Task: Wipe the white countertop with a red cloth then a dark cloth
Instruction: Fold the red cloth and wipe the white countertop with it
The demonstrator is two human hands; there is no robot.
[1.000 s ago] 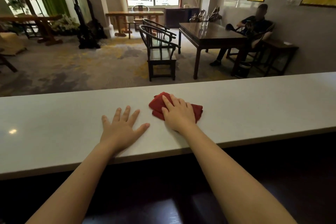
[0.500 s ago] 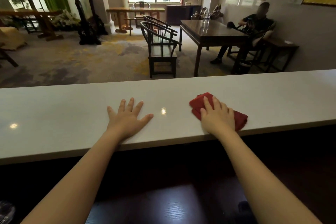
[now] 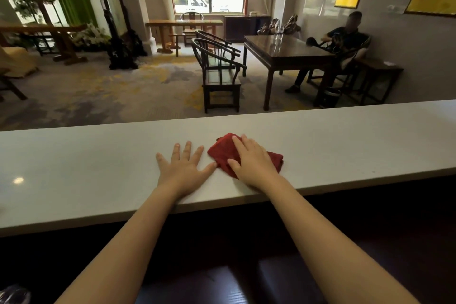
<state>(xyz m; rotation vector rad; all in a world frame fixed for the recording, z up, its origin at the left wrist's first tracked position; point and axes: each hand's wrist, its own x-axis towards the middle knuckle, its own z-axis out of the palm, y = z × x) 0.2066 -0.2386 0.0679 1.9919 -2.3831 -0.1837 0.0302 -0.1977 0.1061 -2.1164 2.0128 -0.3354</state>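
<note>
My right hand [image 3: 254, 163], pressed flat on the folded red cloth [image 3: 223, 154], has swept back left beside my splayed, empty left hand [image 3: 183, 168]; the white surface [image 3: 357, 136] is mid-wipe.

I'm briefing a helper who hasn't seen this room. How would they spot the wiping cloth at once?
Find the long white countertop across the foreground. Near its middle, the red cloth lies crumpled flat under the right hand, beside the bare left hand. It is the only red thing there.
</note>
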